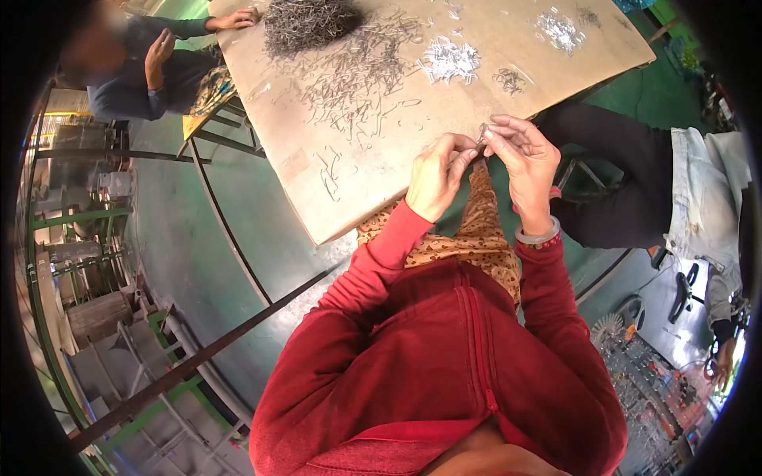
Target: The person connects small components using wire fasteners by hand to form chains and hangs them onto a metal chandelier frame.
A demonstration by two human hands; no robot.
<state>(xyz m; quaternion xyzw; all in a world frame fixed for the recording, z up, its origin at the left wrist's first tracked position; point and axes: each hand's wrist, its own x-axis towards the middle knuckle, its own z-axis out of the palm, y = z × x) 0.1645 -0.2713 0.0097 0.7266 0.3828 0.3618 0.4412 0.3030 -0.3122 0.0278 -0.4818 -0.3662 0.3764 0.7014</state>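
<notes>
Two Hands Meet Over One Small Piece

One table (278, 194) bears one large dark heap (309, 25), two white piles (449, 59) and two small dark clusters (508, 81); the loose dark wire pieces (361, 83) scattered between are too many to count. The wearer's left hand (436, 170) and right hand (528, 163) come together just above the table's near edge, thumbs and fingertips pinching one small piece (482, 136) between them; its exact shape is too small to tell. Both forearms reach forward and converge, the right hand's other fingers loosely curled, one bangle (538, 235) at that wrist. Across the left corner sits one co-worker (131, 79), one hand resting on the table, the other raised.
</notes>
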